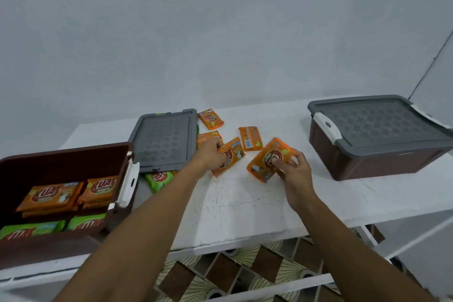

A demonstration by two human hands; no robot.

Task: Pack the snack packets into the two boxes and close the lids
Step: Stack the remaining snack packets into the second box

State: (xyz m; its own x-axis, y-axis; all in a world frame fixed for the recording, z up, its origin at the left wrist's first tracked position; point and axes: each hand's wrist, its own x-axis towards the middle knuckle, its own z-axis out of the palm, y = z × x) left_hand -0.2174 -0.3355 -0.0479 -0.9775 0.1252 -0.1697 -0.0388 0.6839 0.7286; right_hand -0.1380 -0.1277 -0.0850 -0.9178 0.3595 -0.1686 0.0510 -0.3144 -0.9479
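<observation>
An open brown box (73, 154) at the near left holds several orange and green snack packets. Its grey lid (164, 140) lies flat on the table behind it. A second brown box (367, 162) with its grey lid shut stands at the right. My left hand (210, 154) grips an orange packet (231, 154) near the table's middle. My right hand (291, 169) holds another orange packet (266, 159), tilted, just above the table. Three more orange packets (210, 119) (251, 138) (207, 136) lie behind my hands. A green packet (158, 179) pokes out from under the lid.
The white table (245, 203) is scuffed, with its front edge close to me. A patterned floor (232, 272) shows below through the table frame. A plain wall rises behind the table.
</observation>
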